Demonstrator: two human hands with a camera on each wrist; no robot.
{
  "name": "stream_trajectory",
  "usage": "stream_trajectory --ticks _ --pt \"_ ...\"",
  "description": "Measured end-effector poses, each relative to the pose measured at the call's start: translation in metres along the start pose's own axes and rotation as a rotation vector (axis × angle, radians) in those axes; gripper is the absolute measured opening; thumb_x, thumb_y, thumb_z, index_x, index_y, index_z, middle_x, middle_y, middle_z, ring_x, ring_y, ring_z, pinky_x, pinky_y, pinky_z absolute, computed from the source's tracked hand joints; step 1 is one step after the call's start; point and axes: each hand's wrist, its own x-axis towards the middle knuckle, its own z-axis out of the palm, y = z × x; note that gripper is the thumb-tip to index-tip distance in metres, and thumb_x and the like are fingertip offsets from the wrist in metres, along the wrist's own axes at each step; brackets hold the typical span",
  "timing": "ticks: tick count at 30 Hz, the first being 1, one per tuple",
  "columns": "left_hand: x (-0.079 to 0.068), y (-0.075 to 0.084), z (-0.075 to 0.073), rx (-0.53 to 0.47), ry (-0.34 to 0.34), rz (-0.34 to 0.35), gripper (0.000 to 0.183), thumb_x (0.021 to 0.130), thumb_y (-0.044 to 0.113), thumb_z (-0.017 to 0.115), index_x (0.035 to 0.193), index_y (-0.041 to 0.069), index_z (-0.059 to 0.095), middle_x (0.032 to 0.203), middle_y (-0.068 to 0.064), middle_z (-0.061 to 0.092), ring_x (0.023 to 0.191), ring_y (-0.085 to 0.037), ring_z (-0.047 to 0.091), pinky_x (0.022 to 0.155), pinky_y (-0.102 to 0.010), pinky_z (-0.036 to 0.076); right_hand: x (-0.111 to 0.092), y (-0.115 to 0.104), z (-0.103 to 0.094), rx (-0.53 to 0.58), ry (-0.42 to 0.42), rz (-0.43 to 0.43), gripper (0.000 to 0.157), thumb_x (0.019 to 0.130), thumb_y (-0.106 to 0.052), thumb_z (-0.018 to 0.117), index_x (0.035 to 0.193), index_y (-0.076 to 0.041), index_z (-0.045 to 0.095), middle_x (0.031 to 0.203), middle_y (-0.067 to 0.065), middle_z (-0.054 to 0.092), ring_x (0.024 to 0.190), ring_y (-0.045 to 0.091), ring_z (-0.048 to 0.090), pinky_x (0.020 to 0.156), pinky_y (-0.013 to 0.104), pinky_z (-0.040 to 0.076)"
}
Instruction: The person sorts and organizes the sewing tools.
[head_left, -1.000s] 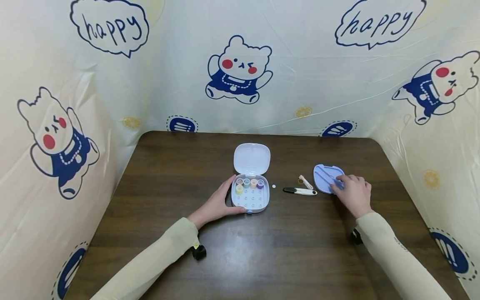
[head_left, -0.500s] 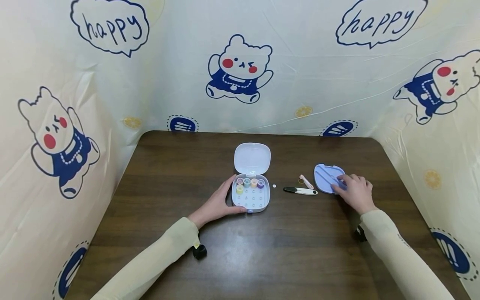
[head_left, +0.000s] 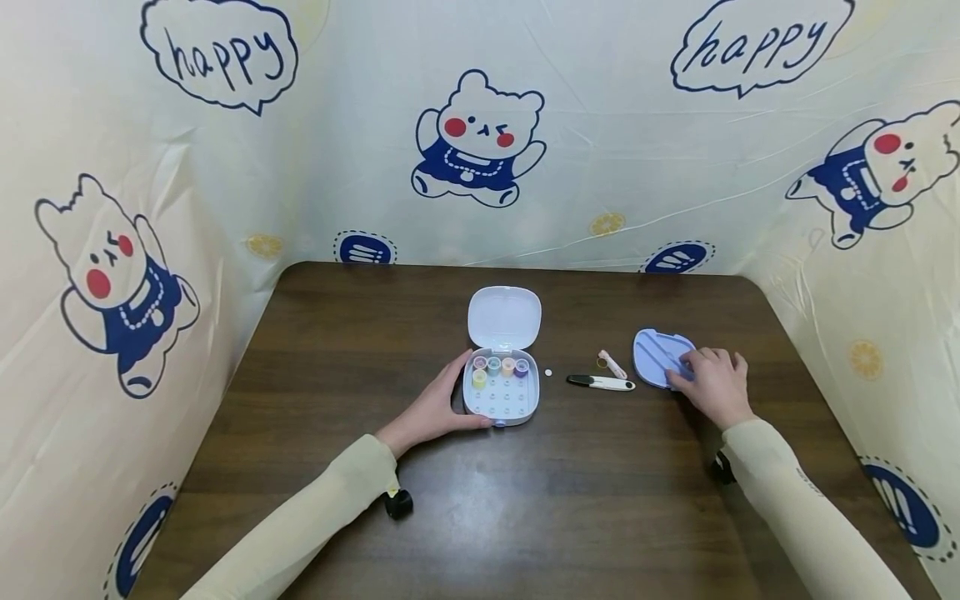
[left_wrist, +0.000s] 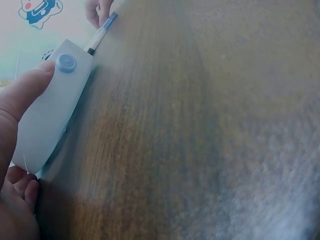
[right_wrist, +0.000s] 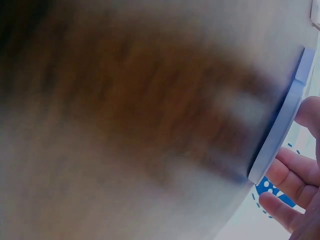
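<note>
In the head view a white, rounded pill-style case (head_left: pixel 501 406) lies with its lid (head_left: pixel 504 318) raised. Several small coloured cups sit in its back rows, among them a yellow one (head_left: pixel 479 379) and a purple one (head_left: pixel 521 367). My left hand (head_left: pixel 435 408) grips the case, thumb at the front by the blue button (left_wrist: pixel 66 63) and fingers round the left side. At the right lies a flat blue plastic tray (head_left: pixel 656 354) with a groove. My right hand (head_left: pixel 716 387) holds its right edge between thumb and fingers; the contact is partly hidden.
Between case and tray lie a black-and-white pen-like tool (head_left: pixel 602 382), a small pink-and-white item (head_left: pixel 612 364) with a ring, and a tiny white disc (head_left: pixel 548 372). The brown table (head_left: pixel 480 517) meets a printed curtain (head_left: pixel 480 233) behind.
The blue tray has shifted slightly right together with my right hand. My left hand and the case stay where they were.
</note>
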Motion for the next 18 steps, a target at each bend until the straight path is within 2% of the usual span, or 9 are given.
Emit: stream_trajectory --ticks 11,18 --pt "0.0 0.0 0.001 0.016 -0.01 -0.019 0.126 0.076 0.057 0.09 0.169 0.021 0.013 0.172 -0.005 0.021 0.156 -0.023 0.024 0.125 -0.049 0.025 -0.003 -0.015 -0.007 0.015 0.089 -0.032 0.044 0.093 -0.032 0.075 0.109 0.008 0.07 0.114 0.031 0.066 0.117 0.051 0.049 0.107 0.078 0.02" --pt "0.001 -0.002 0.002 0.012 0.005 -0.002 0.126 0.076 0.055 0.091 0.169 0.019 0.014 0.172 -0.007 0.022 0.156 -0.025 0.025 0.124 -0.05 0.026 -0.004 -0.031 -0.01 0.031 0.115 -0.06 0.043 0.093 -0.034 0.076 0.108 0.006 0.071 0.113 0.029 0.068 0.118 0.048 0.049 0.108 0.075 0.02"
